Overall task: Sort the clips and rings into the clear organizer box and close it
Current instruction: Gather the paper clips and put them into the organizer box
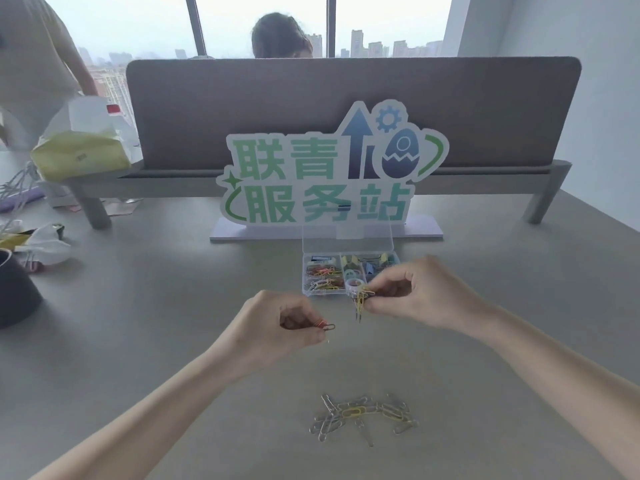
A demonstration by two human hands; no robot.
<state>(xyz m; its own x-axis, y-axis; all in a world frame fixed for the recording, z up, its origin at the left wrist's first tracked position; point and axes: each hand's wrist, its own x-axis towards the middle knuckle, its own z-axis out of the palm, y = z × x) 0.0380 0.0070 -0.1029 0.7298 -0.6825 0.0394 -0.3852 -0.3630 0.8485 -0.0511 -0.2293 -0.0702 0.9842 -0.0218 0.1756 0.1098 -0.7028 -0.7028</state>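
My left hand [277,323] pinches red wire paper clips [325,326]; my right hand [412,294] pinches a yellow clip bunch [362,299] before the open clear plastic organizer box [349,275], whose left compartments hold mixed coloured clips, the others rings and binder clips. Loose silver and yellow clips [363,415] lie on the grey table [156,341].

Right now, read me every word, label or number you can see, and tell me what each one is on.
"联青" on the sign, top row, green characters.
"服务站" on the same sign, bottom row.
Small label on the yellow bag: too blurred to read.
Striped label inside the organizer box, back left compartment: too small to read.
Nothing else legible.
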